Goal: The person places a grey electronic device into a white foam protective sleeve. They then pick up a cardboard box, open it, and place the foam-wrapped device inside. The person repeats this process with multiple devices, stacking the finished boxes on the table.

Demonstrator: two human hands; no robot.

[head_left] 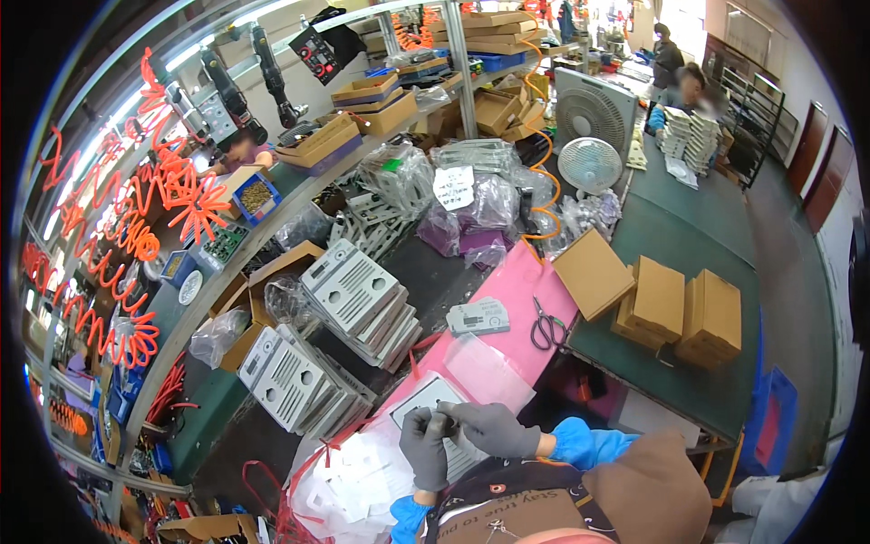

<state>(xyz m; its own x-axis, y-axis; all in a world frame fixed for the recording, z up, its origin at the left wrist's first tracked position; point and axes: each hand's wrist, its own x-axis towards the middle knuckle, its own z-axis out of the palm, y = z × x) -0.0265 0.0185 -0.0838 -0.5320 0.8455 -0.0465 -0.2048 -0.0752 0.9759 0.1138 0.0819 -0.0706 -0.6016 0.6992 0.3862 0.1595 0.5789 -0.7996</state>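
My left hand [424,448] and my right hand [494,429], both in grey gloves, meet near the front edge of the pink mat [513,283]. Their fingers are closed and pinched together; whatever sits between them is too small to make out. Just beneath lies a light grey panel [421,395], partly covered by the gloves. A clear plastic sheet [485,364] is spread beyond my right hand. Farther up the mat are a small grey faceplate [478,316] and dark-handled scissors [547,328]. To the left of my left hand, a clear bag [317,508] holds white pieces.
Two stacks of grey slotted panels [349,283] [283,379] stand at left. Cardboard boxes [660,297] sit on the green table at right. Two fans [591,163] and plastic-wrapped parts [489,201] are farther back. Orange coiled hoses [186,195] hang at left; people [691,89] are in the distance.
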